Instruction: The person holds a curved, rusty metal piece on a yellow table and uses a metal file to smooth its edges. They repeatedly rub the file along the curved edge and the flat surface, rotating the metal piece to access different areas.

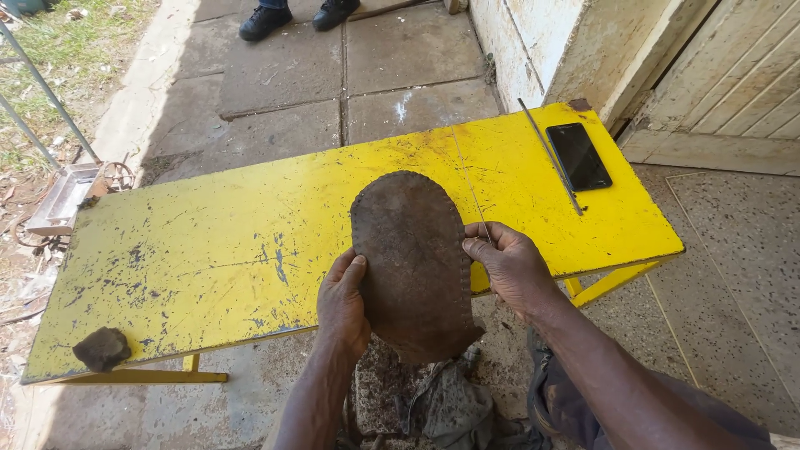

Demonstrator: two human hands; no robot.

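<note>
Brown leather sole piece (pixel 412 262), stitched along its edge, held upright over the near edge of the yellow surface (pixel 208 250). Left hand (pixel 342 304) closed in a grip on its left edge; right hand (pixel 512 267) pinching the right edge, fingers closed on a thin thread (pixel 468 179) running up and away. On the surface: dark phone (pixel 579 156), thin metal rod (pixel 550 156), dark stone (pixel 102 348) at the near left corner. Another person's black shoes (pixel 296 17) on the paving beyond.

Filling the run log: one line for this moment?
left hand: holds sole | right hand: pulls thread at sole edge | phone on yellow table
</note>
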